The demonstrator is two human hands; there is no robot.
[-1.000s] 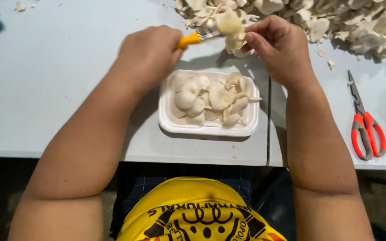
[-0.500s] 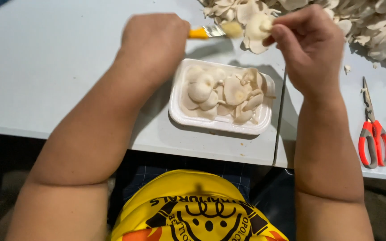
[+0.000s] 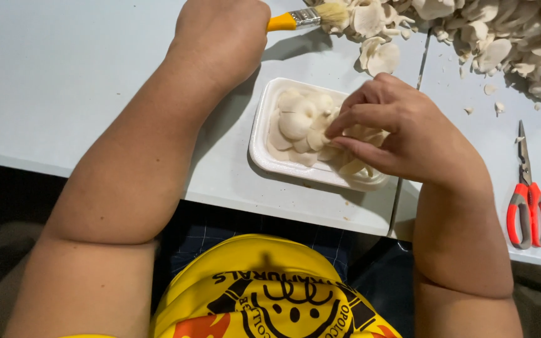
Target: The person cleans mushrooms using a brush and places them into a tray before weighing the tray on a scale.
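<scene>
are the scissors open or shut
Shut. The scissors lie flat on the table with the blades together in one line and the red handles side by side, away from both hands.

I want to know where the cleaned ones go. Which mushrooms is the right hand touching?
The right hand touches the mushrooms in the white tray, close to the table's front edge. The big loose pile lies untouched along the far edge, beyond the scissors.
</scene>
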